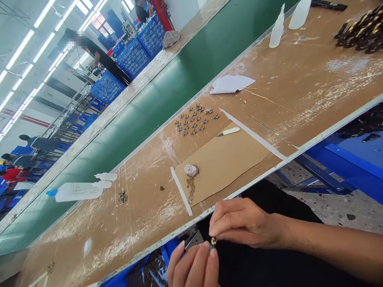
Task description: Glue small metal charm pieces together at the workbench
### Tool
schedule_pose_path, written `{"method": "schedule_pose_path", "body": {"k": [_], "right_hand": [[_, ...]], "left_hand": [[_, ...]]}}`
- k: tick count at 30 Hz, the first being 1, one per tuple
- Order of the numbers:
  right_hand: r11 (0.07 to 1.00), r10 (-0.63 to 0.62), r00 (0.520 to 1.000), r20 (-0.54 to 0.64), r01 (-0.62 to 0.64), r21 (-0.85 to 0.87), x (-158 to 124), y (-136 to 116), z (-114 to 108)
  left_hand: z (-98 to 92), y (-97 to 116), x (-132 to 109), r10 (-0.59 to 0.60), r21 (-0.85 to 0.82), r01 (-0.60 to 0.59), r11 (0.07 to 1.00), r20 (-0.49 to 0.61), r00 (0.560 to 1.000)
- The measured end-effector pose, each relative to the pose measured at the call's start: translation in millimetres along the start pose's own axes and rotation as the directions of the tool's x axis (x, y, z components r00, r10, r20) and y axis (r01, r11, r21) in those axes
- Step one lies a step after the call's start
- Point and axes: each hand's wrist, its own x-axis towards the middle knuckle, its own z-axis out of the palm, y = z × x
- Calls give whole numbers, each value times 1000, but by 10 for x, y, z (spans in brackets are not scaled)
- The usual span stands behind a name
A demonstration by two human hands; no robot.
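Over my lap, in front of the table edge, my left hand (pixel 193 265) pinches a small yellow, dark and blue piece (pixel 213 241) between its fingertips. Closed fingers of my right hand (pixel 239 221) meet the top of the same piece; whether they hold anything else is hidden. On the table beyond lies a brown cardboard sheet (pixel 230 159) with a round lid of whitish paste (pixel 190 170) and a white-handled knife (pixel 229 131). Several similar small pieces (pixel 194 119) stand in rows behind the sheet.
To the left are a plastic bottle with a blue cap (pixel 77 192) and a small pile of pieces (pixel 122 196). White paper (pixel 231 84), a squeeze bottle (pixel 277 30) and dark-and-yellow parts (pixel 362 30) lie right. Beyond a green belt (pixel 191 67), a person (pixel 101 56) stands near blue crates.
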Motion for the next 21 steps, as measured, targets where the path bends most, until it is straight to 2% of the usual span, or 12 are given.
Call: {"method": "schedule_pose_path", "body": {"k": [2,4,7,8,9,11,13,18,21], "right_hand": [[1000,28,999,15,-28,-4,16,3,3],[995,98,995,16,-98,8,25,4,9],[962,270,963,-19,-268,55,26,9,26],[944,324,946,-30,-321,71,24,11,33],[928,366,930,-33,-362,86,23,13,41],[906,412,911,-17,-408,108,19,11,58],[899,423,906,9,-421,120,16,2,72],[922,366,930,43,-369,119,6,-17,86],[932,339,939,52,-343,118,1,-6,88]], "left_hand": [[10,63,49,-181,-66,182,981,17,983],[21,109,75,-373,-154,373,915,31,927],[46,175,74,-639,-253,630,734,55,767],[54,197,67,-691,-269,678,684,60,721],[60,213,59,-719,-278,704,653,64,692],[62,224,36,-721,-276,706,652,62,690],[53,194,5,-690,-249,681,689,63,721],[22,43,-103,-622,-159,645,747,174,763],[12,2,-151,-585,-170,604,779,152,797]]}}
